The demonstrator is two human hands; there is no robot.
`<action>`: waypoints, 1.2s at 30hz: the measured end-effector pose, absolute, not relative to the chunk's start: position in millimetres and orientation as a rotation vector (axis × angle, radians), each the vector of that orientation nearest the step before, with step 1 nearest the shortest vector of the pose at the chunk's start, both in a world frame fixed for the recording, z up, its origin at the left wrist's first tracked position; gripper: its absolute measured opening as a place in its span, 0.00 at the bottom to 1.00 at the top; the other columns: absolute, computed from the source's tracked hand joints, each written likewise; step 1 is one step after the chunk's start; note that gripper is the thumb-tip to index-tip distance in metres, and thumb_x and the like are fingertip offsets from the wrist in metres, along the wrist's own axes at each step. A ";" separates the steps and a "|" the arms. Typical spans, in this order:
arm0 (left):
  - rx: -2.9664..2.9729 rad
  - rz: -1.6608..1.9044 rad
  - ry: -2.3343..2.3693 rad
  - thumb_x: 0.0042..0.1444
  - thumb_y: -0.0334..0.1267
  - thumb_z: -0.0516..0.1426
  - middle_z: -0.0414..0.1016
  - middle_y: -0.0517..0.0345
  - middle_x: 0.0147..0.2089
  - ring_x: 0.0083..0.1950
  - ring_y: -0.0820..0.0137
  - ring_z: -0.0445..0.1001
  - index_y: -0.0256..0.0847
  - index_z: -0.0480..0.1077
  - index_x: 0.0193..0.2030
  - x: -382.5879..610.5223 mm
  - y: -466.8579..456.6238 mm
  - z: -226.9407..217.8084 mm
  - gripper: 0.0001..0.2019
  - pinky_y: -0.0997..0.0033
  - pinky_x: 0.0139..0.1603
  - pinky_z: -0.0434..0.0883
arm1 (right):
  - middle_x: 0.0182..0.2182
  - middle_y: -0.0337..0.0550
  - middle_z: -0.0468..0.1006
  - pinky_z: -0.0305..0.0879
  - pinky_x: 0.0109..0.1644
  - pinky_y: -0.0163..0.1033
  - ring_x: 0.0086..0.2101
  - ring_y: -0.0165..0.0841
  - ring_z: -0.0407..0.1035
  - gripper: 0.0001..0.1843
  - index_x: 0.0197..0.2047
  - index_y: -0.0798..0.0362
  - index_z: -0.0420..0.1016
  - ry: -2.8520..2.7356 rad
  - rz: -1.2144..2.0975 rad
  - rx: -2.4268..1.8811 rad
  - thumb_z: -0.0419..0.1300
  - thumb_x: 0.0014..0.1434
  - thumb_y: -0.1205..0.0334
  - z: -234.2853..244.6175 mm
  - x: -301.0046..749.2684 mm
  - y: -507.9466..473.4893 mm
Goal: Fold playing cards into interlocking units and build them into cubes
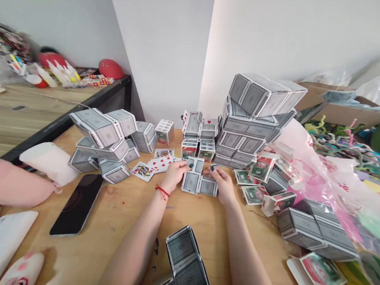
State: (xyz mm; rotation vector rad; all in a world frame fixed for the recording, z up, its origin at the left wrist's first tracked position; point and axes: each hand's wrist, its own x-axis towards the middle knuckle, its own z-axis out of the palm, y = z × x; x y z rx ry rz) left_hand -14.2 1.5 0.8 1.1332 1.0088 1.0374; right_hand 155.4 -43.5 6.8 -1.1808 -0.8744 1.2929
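In the middle of the table, grey-backed playing cards form an L-shaped piece of folded, joined panels. My left hand pinches its upper left part, thumb on the card face. At the lower right panel, my right hand is closed against the edge, thumb up and fingers curled; part of the grip is hidden. Loose face-up cards lie beside my left hand. Behind the piece stand small card cubes over red and green card boxes. Another folded-card block lies between my forearms.
Card-block stacks rise at the back right and left. Opened card boxes and more blocks lie to the right, near pink plastic and yellow tape. A phone rests at left.
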 end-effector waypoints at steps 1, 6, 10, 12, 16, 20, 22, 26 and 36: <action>1.101 1.079 1.005 0.41 0.42 0.60 0.69 0.60 0.24 0.28 0.72 0.66 0.35 0.71 0.24 -15.1 2.7 -0.4 0.11 0.73 0.31 0.61 | 0.29 0.43 0.77 0.68 0.33 0.38 0.31 0.36 0.72 0.21 0.35 0.53 0.72 -0.886 1.286 -1.180 0.62 0.43 0.46 7.6 155.9 -44.6; 1.000 1.183 0.972 0.43 0.44 0.60 0.72 0.57 0.28 0.32 0.71 0.68 0.34 0.72 0.29 -17.4 4.4 -0.2 0.13 0.73 0.33 0.63 | 0.31 0.38 0.76 0.68 0.29 0.37 0.29 0.32 0.70 0.24 0.44 0.49 0.68 -0.934 1.370 -1.161 0.63 0.42 0.54 6.7 154.6 -48.6; 1.081 1.078 0.811 0.45 0.41 0.59 0.74 0.56 0.35 0.37 0.68 0.70 0.37 0.70 0.42 -17.7 -0.8 9.4 0.17 0.71 0.38 0.65 | 0.30 0.38 0.73 0.69 0.24 0.38 0.25 0.31 0.69 0.19 0.41 0.50 0.68 -0.859 1.415 -1.150 0.61 0.44 0.54 4.6 150.2 -47.6; 1.145 1.020 0.768 0.44 0.38 0.60 0.74 0.54 0.39 0.40 0.67 0.71 0.39 0.65 0.49 -17.1 -3.2 12.7 0.23 0.69 0.41 0.66 | 0.30 0.39 0.73 0.69 0.23 0.39 0.24 0.32 0.69 0.17 0.38 0.51 0.67 -0.835 1.442 -1.162 0.61 0.44 0.54 5.1 148.1 -47.1; 1.212 1.040 0.891 0.43 0.36 0.61 0.72 0.51 0.46 0.44 0.65 0.71 0.40 0.61 0.53 -14.2 -3.2 10.8 0.28 0.67 0.44 0.67 | 0.33 0.40 0.73 0.69 0.21 0.38 0.26 0.33 0.69 0.16 0.38 0.52 0.67 -0.853 1.441 -1.193 0.61 0.45 0.54 9.3 144.7 -48.4; 1.277 1.097 0.966 0.45 0.38 0.59 0.70 0.50 0.49 0.48 0.65 0.69 0.40 0.63 0.50 -13.0 -0.5 5.9 0.23 0.66 0.49 0.65 | 0.34 0.40 0.72 0.69 0.22 0.35 0.29 0.33 0.70 0.18 0.40 0.50 0.66 -0.904 1.398 -1.167 0.61 0.45 0.54 14.3 142.4 -51.1; 1.303 1.116 0.964 0.47 0.39 0.58 0.70 0.50 0.50 0.50 0.65 0.68 0.40 0.64 0.48 -13.8 0.6 5.0 0.20 0.67 0.50 0.64 | 0.31 0.39 0.73 0.68 0.21 0.35 0.25 0.31 0.70 0.20 0.41 0.50 0.64 -0.909 1.405 -1.147 0.61 0.46 0.52 15.8 141.7 -52.6; 1.283 1.141 0.944 0.48 0.42 0.57 0.71 0.51 0.48 0.49 0.65 0.68 0.39 0.66 0.46 -16.1 3.9 2.9 0.18 0.67 0.49 0.64 | 0.22 0.32 0.69 0.66 0.20 0.34 0.17 0.27 0.66 0.18 0.39 0.48 0.60 -0.887 1.420 -1.091 0.58 0.49 0.48 14.4 140.6 -55.0; 0.851 1.174 0.866 0.45 0.44 0.58 0.74 0.56 0.32 0.38 0.66 0.72 0.37 0.70 0.36 -17.9 11.0 -1.1 0.13 0.69 0.37 0.67 | 0.14 0.31 0.60 0.63 0.24 0.35 0.17 0.28 0.62 0.21 0.21 0.50 0.56 -1.033 0.937 -1.447 0.51 0.52 0.42 32.8 148.4 -68.4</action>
